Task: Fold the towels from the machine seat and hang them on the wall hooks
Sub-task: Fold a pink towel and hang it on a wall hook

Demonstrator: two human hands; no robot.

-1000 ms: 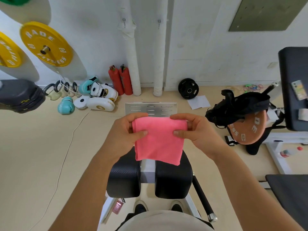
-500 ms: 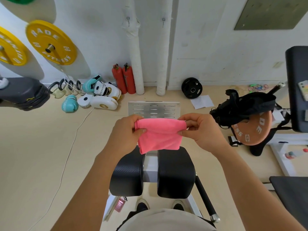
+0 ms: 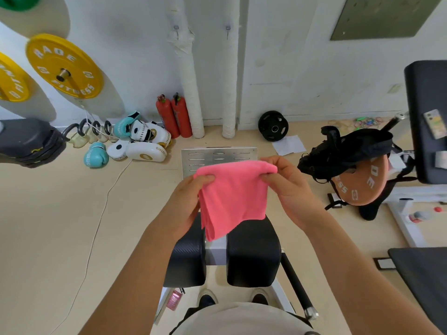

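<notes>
A folded pink towel (image 3: 234, 197) hangs in front of me above the black padded machine seat (image 3: 251, 257). My left hand (image 3: 186, 204) pinches its upper left corner, thumb on the front. My right hand (image 3: 287, 182) pinches the upper right corner. The towel's lower edge droops to a point over the gap between the two pads. Two small metal wall hooks, a left hook (image 3: 176, 30) and a right hook (image 3: 227, 30), sit high on the white wall ahead, with nothing on them.
Two white wrapped pipes (image 3: 191, 88) run down the wall under the hooks. Red extinguishers (image 3: 173, 116), boxing gloves (image 3: 135, 143) and a steel footplate (image 3: 217, 155) lie ahead. A black bag (image 3: 346, 151) on an orange plate stands right, a black bench (image 3: 425, 122) beyond.
The towel was bunched up short half a second ago; it now hangs longer again, with layered edges at the lower left. Both hands stay on its top corners.
</notes>
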